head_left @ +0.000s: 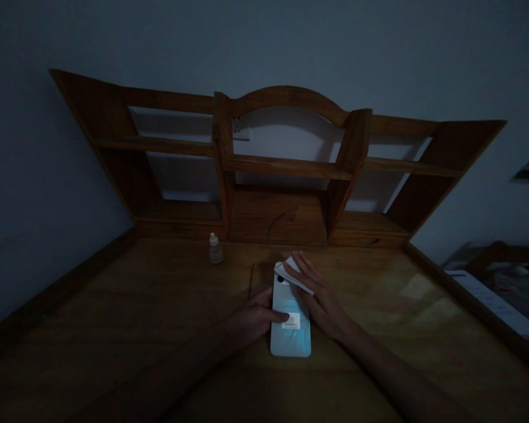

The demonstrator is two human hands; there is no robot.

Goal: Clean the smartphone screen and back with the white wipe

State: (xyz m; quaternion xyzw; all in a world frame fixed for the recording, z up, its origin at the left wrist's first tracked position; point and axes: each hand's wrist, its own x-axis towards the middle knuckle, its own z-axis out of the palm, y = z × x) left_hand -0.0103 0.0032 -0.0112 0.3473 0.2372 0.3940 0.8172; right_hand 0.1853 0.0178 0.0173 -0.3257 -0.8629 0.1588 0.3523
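A bottle [216,251] is set near the desk's [180,305] back edge. The phone [297,345] is pinched by the left hand [254,318], overlying paper [281,270] by the right hand [324,298].

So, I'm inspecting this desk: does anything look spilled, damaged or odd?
One thing: a thin, dark curved line on the wood in the lower middle of the shelf unit. It stands out from the plain wood around it; crack, mark or thread, I can't tell. No spill shows in this dim light.
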